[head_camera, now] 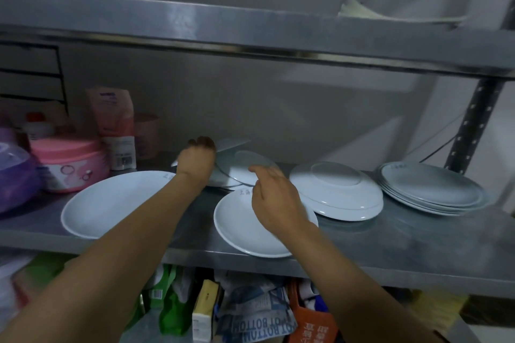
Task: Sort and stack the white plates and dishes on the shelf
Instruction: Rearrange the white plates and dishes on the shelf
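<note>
Several white plates lie on the steel shelf (390,234). A large oval plate (111,203) sits at the left and a round plate (237,231) at the front centre. Behind it, small plates (245,167) lie upside down and overlapping. Further right are an upturned large plate (334,192) and a stack of plates (432,189). My left hand (198,160) reaches to the back, its fingers curled over the left edge of the overlapping small plates. My right hand (274,198) hovers above the round plate with loose fingers, and its fingertips are at the rim of the upturned small plate.
Pink and purple jars (67,164) and a tube (114,125) crowd the shelf's left end. An upper shelf (250,33) hangs close overhead. A perforated upright post (473,125) stands at the right. Bags and boxes (223,309) fill the shelf below.
</note>
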Motion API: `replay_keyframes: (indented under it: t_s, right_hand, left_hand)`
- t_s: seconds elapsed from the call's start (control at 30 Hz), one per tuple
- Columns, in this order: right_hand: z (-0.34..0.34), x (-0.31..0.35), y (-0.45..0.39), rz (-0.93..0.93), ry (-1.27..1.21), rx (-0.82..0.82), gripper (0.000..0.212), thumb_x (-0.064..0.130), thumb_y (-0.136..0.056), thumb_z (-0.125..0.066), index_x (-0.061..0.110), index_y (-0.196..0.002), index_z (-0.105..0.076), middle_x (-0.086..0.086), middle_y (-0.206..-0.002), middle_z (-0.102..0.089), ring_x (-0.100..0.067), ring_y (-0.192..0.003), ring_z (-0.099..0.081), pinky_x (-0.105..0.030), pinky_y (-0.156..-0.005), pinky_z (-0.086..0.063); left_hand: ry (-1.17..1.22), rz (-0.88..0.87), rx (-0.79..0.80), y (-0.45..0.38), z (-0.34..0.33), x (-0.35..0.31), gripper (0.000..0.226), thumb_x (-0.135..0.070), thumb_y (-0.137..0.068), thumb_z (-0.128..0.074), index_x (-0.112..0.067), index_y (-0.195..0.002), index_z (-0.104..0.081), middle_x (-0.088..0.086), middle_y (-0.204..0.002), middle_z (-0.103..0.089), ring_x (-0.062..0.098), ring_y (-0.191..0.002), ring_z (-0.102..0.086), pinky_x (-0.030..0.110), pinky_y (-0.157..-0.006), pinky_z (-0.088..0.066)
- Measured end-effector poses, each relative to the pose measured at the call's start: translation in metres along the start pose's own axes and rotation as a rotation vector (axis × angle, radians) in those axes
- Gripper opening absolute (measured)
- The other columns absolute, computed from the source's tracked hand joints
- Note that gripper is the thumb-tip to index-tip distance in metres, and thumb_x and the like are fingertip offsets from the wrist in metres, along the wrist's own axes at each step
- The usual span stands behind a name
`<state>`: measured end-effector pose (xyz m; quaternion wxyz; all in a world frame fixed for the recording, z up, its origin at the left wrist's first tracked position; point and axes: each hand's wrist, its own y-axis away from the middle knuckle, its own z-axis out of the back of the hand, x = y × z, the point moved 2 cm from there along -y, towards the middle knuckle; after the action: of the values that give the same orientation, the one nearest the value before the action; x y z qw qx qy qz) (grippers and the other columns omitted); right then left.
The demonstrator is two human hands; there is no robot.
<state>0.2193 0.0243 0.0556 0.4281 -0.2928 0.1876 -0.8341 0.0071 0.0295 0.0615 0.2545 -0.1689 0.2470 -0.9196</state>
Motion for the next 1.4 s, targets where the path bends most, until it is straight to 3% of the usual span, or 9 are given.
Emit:
replay_keyframes:
  t_s: [0.27, 0.37, 0.63, 0.77, 0.9, 1.0, 1.13, 1.27, 1.4]
  right_hand:
    - [0.002, 0.01, -0.001, 0.004, 0.017, -0.022, 0.039, 0.011, -0.095, -0.039, 0.013, -0.133, -0.049, -0.004, -0.132, -0.056, -0.021, -0.124, -0.046, -0.034, -0.098, -0.038]
    - [0.0, 0.022, -0.001, 0.026, 0.021, -0.009, 0.041, 0.011, -0.095, -0.041, 0.014, -0.136, -0.047, -0.003, -0.136, -0.054, -0.02, -0.126, -0.043, -0.03, -0.099, -0.036]
    - [-0.004, 0.069, 0.0, 0.128, -0.003, 0.047, 0.062, 0.016, -0.091, -0.058, 0.017, -0.147, -0.031, -0.004, -0.154, -0.033, -0.021, -0.141, -0.028, -0.032, -0.113, -0.024]
    - [-0.005, 0.089, 0.005, 0.235, 0.063, -0.004, 0.053, 0.009, -0.092, -0.054, 0.018, -0.143, -0.041, -0.005, -0.152, -0.036, -0.021, -0.143, -0.027, -0.036, -0.117, -0.015]
    - [-0.009, 0.109, 0.01, 0.373, 0.098, -0.146, 0.046, -0.011, -0.067, -0.064, 0.01, -0.108, -0.071, -0.011, -0.113, -0.07, -0.03, -0.11, -0.064, -0.045, -0.098, -0.046]
    - [-0.01, 0.128, 0.016, 0.401, 0.131, -0.096, 0.042, -0.009, -0.063, -0.062, 0.012, -0.099, -0.071, -0.009, -0.092, -0.074, -0.032, -0.084, -0.07, -0.04, -0.069, -0.059]
    - [-0.016, 0.15, 0.022, 0.408, 0.242, -0.012, 0.036, -0.005, -0.066, -0.058, 0.015, -0.095, -0.064, -0.003, -0.069, -0.068, -0.028, -0.059, -0.063, -0.028, -0.045, -0.04]
    - [-0.033, 0.17, 0.029, 0.457, 0.281, 0.101, 0.036, -0.011, -0.058, -0.056, 0.007, -0.088, -0.062, -0.008, -0.059, -0.061, -0.03, -0.047, -0.056, -0.025, -0.042, -0.023]
    - [-0.051, 0.177, 0.031, 0.486, 0.304, 0.175, 0.033, -0.008, -0.063, -0.055, 0.006, -0.092, -0.061, -0.012, -0.071, -0.067, -0.032, -0.059, -0.063, -0.028, -0.047, -0.03]
  left_hand:
    - [0.163, 0.004, -0.169, 0.018, 0.056, 0.012, 0.041, 0.013, -0.069, -0.058, 0.001, -0.109, -0.056, 0.02, -0.095, -0.061, 0.04, -0.078, -0.063, 0.04, -0.053, -0.05]
    - [0.417, 0.129, -0.244, 0.035, 0.082, 0.015, 0.039, 0.006, -0.082, -0.048, -0.004, -0.119, -0.052, 0.02, -0.11, -0.06, 0.044, -0.092, -0.062, 0.047, -0.074, -0.049]
    - [1.09, 0.581, -0.258, 0.07, 0.122, 0.053, 0.031, -0.001, -0.082, -0.04, -0.004, -0.11, -0.054, 0.021, -0.11, -0.063, 0.041, -0.1, -0.059, 0.046, -0.085, -0.051]
    - [1.527, 0.773, -0.115, 0.094, 0.13, 0.081, 0.038, 0.005, -0.08, -0.037, -0.002, -0.115, -0.049, 0.02, -0.113, -0.06, 0.04, -0.084, -0.064, 0.055, -0.073, -0.057]
    - [1.707, 0.798, -0.022, 0.123, 0.142, 0.101, 0.03, 0.01, -0.087, -0.036, 0.003, -0.116, -0.043, 0.018, -0.095, -0.056, 0.033, -0.056, -0.063, 0.044, -0.052, -0.059]
    - [1.717, 0.805, 0.045, 0.139, 0.144, 0.12, 0.022, 0.007, -0.091, -0.041, 0.002, -0.112, -0.044, 0.018, -0.085, -0.057, 0.034, -0.066, -0.063, 0.036, -0.049, -0.059]
    - [1.528, 0.797, 0.231, 0.147, 0.133, 0.155, 0.044, -0.025, -0.097, -0.051, 0.013, -0.118, -0.048, 0.025, -0.092, -0.063, 0.036, -0.083, -0.066, 0.045, -0.076, -0.059]
    - [0.785, 0.606, 0.292, 0.159, 0.135, 0.176, 0.052, -0.035, -0.1, -0.039, 0.0, -0.137, -0.037, 0.023, -0.135, -0.049, 0.036, -0.112, -0.052, 0.036, -0.088, -0.042]
    - [0.551, 0.494, 0.183, 0.165, 0.131, 0.187, 0.039, -0.014, -0.1, -0.04, -0.003, -0.137, -0.035, 0.023, -0.135, -0.049, 0.037, -0.12, -0.05, 0.041, -0.091, -0.042]
